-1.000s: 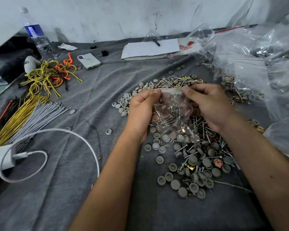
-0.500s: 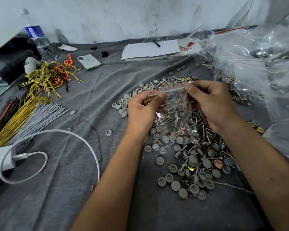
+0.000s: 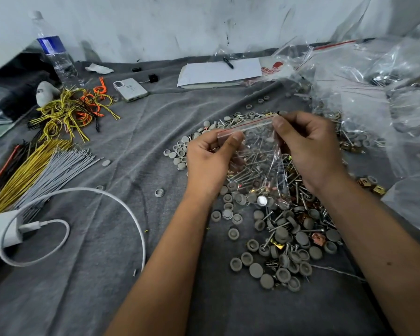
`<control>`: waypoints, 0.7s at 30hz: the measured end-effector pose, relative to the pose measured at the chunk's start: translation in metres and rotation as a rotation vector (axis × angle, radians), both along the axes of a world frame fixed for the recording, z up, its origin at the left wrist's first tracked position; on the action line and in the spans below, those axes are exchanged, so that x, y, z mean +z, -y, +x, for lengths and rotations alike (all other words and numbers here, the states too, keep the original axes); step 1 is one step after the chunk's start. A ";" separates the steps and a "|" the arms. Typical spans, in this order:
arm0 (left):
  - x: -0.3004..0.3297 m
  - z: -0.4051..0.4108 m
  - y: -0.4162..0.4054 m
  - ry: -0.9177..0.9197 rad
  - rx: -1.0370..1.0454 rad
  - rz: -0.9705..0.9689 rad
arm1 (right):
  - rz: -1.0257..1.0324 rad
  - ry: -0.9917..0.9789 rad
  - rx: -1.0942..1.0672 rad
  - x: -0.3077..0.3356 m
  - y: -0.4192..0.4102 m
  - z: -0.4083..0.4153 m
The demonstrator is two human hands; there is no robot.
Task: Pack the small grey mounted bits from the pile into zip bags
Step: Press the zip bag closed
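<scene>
While holding a clear zip bag (image 3: 260,161) upright just above the middle of the pile (image 3: 289,238) of small grey mounted bits, looks to be at the sealing step. Left hand (image 3: 209,161) pinching the bag's left top corner between thumb and curled fingers; right hand (image 3: 310,146) pinching the right top corner the same way, with the red strip stretched taut between. Already carries a fair load of bits, shanks jumbled against the plastic. Cannot tell whether the strip is pressed shut along its whole length.

Next, most likely calls for running thumb and finger along the strip until closed. Needs the bag kept upright so nothing spills back onto the pile. After that, setting it aside and taking a fresh bag.

Around the pile, largest first:
- Under it and spreading every way, a wrinkled grey cloth (image 3: 107,287).
- Beyond it, a scuffed white wall (image 3: 204,25).
- Right of it, a heap of clear plastic bags (image 3: 386,93), some filled.
- Far left of it, bundles of yellow, orange and grey wires (image 3: 66,110).
- Left of it and nearer, a looping white cable (image 3: 121,202).
- Beyond it, a white notepad (image 3: 218,72).
- Beyond and left of it, a water bottle (image 3: 56,54), then a white phone (image 3: 130,89) lying face down.
</scene>
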State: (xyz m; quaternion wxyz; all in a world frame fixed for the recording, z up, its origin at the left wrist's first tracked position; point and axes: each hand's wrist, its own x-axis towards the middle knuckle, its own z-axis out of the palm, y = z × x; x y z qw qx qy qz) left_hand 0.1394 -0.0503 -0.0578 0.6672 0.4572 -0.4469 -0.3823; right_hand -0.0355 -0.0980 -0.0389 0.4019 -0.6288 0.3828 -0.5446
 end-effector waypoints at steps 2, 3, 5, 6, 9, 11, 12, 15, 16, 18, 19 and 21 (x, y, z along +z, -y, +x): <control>0.001 0.000 -0.001 -0.034 -0.004 -0.007 | 0.023 -0.016 0.051 0.000 0.001 -0.001; 0.001 0.000 -0.001 -0.047 -0.005 -0.012 | 0.045 -0.032 0.098 0.001 0.000 -0.002; 0.001 0.000 0.000 -0.062 0.008 -0.022 | 0.062 -0.068 0.175 0.001 -0.001 -0.002; 0.001 0.001 0.000 -0.069 0.023 -0.023 | 0.058 -0.067 0.187 0.001 -0.001 -0.002; 0.002 0.001 0.001 -0.098 0.057 -0.021 | 0.051 -0.018 0.144 0.000 0.001 -0.004; 0.003 0.001 0.000 -0.115 0.059 -0.028 | 0.056 -0.007 0.120 0.000 0.001 -0.004; 0.003 0.001 0.000 -0.122 0.058 -0.032 | 0.058 -0.006 0.113 0.000 0.001 -0.004; 0.004 0.002 0.000 -0.132 0.038 -0.043 | 0.087 0.045 0.111 0.001 0.000 -0.004; 0.004 0.002 0.000 -0.123 0.027 -0.046 | 0.094 0.057 0.110 0.001 0.001 -0.004; 0.004 0.001 -0.001 -0.105 0.000 -0.049 | 0.076 0.047 0.088 0.000 0.001 -0.003; 0.003 0.001 -0.001 -0.098 -0.011 -0.049 | 0.062 0.045 0.074 -0.001 0.002 -0.002; 0.003 0.001 -0.001 -0.079 -0.015 -0.050 | 0.044 0.058 0.055 -0.002 0.002 -0.001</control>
